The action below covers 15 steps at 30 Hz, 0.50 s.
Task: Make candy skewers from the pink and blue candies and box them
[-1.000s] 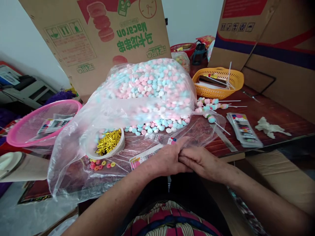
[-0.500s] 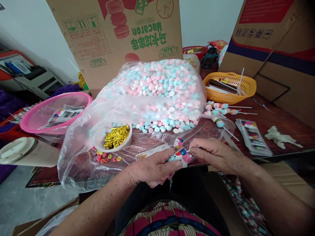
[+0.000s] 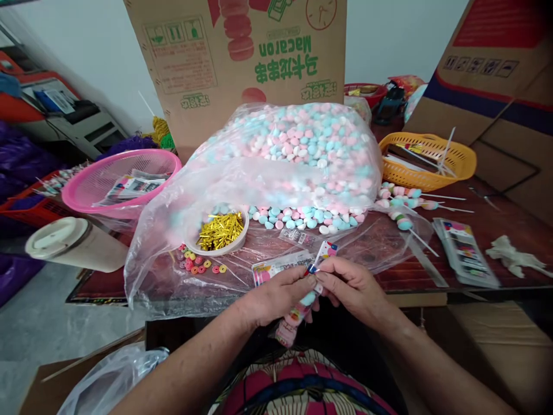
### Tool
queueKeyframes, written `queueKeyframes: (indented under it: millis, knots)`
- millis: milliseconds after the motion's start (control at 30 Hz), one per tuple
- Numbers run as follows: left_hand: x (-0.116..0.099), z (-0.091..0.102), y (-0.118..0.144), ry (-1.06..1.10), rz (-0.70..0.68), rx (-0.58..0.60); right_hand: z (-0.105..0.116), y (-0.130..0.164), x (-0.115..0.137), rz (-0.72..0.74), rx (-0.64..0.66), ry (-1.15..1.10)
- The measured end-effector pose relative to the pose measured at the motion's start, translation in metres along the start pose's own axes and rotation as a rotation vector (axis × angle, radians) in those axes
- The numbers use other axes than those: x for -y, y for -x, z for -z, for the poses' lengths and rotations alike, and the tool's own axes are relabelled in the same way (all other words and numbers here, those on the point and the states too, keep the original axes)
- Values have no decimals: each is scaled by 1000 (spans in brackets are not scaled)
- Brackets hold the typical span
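Both hands now closer, left hand (image 3: 276,297) and right hand (image 3: 349,286) pinching candy packet (image 3: 302,305) before "Macaron" box (image 3: 242,57).

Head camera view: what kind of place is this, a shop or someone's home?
Probably a small home workshop for packing sweets. A huge bag of pastel candies covers the table, finished candy skewers lie beside it, and shipping cartons stand behind.

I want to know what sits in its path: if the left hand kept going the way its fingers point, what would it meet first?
The left hand points right and slightly away, so it would most likely meet the right hand first, whose fingertips pinch the same small candy packet between them. Depth is hard to judge.
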<state>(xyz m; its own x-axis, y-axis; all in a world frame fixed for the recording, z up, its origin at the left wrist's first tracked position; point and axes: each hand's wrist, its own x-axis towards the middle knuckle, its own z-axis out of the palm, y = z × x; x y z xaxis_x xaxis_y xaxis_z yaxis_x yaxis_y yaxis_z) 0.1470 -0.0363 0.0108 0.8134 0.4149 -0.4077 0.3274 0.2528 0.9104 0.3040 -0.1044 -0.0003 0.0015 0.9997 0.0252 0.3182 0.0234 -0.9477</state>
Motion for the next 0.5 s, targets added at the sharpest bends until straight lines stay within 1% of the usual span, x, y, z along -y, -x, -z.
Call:
queueKeyframes:
  millis: [33, 67, 133, 200, 233, 300, 333, 367, 400, 433, 500]
  knots:
    - [1, 4, 1, 47, 28, 67, -3, -1, 1, 56, -24, 88]
    - [2, 7, 2, 50, 31, 97, -6, -2, 1, 123, -51, 204]
    - [3, 11, 3, -18, 16, 85, -10, -7, 2, 258, -93, 483]
    - [3, 14, 3, -43, 32, 28, -12, -15, 3, 327, -121, 732]
    - [3, 14, 3, -16, 51, 9, -12, -19, 4, 337, -145, 824]
    - [3, 16, 5, 82, 92, 11, -8, -27, 10, 362, -240, 942]
    - [3, 18, 6, 131, 99, 20, -5, -31, 13, 408, -279, 980]
    - [3, 20, 7, 172, 104, 31, -3, -34, 17, 484, -276, 1020]
    - [4, 23, 9, 204, 112, 44, 0, -36, 21, 589, -218, 1062]
    - [6, 25, 10, 226, 124, 60, 1, -37, 24, 703, -115, 1096]
    - [10, 31, 11, 230, 169, 117, -2, -36, 26, 884, 157, 1135]
